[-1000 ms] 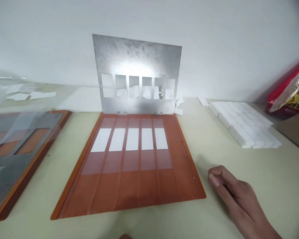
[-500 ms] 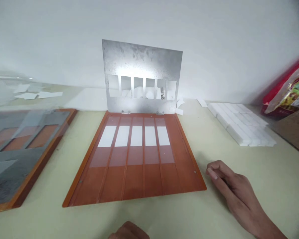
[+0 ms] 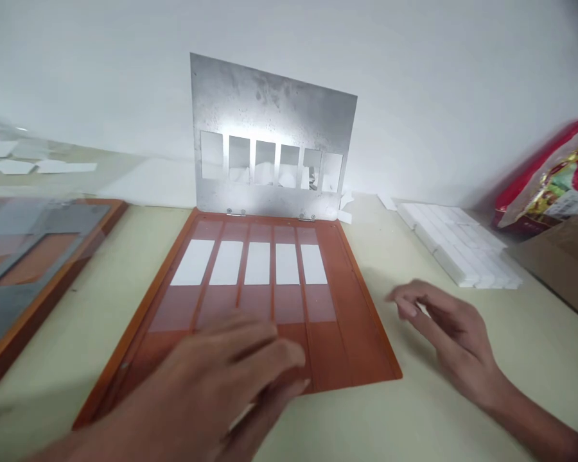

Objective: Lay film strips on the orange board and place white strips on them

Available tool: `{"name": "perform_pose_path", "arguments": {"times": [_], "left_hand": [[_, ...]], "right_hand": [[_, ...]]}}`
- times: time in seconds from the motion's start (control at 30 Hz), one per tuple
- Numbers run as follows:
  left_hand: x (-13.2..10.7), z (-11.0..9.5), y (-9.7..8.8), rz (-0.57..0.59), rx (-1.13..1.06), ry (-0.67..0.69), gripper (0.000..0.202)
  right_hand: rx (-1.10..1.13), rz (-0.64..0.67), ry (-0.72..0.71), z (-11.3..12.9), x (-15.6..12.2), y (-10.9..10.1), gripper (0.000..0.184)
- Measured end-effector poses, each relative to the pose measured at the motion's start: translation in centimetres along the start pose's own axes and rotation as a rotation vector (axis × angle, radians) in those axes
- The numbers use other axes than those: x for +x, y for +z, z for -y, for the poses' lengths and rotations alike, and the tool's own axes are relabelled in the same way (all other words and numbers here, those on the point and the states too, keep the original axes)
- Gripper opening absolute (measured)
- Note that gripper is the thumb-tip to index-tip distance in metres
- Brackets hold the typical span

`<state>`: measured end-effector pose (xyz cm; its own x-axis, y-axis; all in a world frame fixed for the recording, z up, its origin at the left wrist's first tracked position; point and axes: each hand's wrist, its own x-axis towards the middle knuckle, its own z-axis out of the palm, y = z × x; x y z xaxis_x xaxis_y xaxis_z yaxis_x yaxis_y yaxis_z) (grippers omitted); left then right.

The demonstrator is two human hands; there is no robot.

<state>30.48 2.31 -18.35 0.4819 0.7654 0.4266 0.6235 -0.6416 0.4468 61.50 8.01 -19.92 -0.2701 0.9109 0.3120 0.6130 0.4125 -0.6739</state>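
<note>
The left hand spreads open and empty over the near end of the orange board, closer than the right hand to the five white strips ahead, whose long sides point away. The right hand, loosely curled and empty, sits just beside the board.

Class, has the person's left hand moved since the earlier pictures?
Yes: the left hand has moved forward, from below the near edge of the orange board to over the board's near part, toward the hinged metal stencil.

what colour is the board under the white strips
The board is orange-brown, shown best in the head view along its bare right side.
</note>
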Motion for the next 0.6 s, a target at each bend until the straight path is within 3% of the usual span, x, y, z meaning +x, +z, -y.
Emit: {"name": "perform_pose_path", "arguments": {"times": [0.1, 0.27, 0.47, 0.6], "left_hand": [[3.0, 1.1, -0.8, 0.024, 0.124, 0.043, 0.013], [6.4, 0.9, 0.4, 0.184, 0.236, 0.154, 0.016], [7.7, 1.0, 2.6, 0.287, 0.485, 0.261, 0.009], [7.7, 1.0, 2.8, 0.229, 0.704, 0.350, 0.015]], "right_hand": [[-0.043, 0.098, -0.263, 0.7, 4.0, 0.3, 0.028], [-0.093, 0.215, -0.484, 0.9, 8.2, 2.5, 0.033], [-0.009, 0.286, -0.530, -0.5, 9.0, 4.4, 0.034], [0.073, 0.333, -0.501, -0.9, 9.1, 4.4, 0.036]]}}
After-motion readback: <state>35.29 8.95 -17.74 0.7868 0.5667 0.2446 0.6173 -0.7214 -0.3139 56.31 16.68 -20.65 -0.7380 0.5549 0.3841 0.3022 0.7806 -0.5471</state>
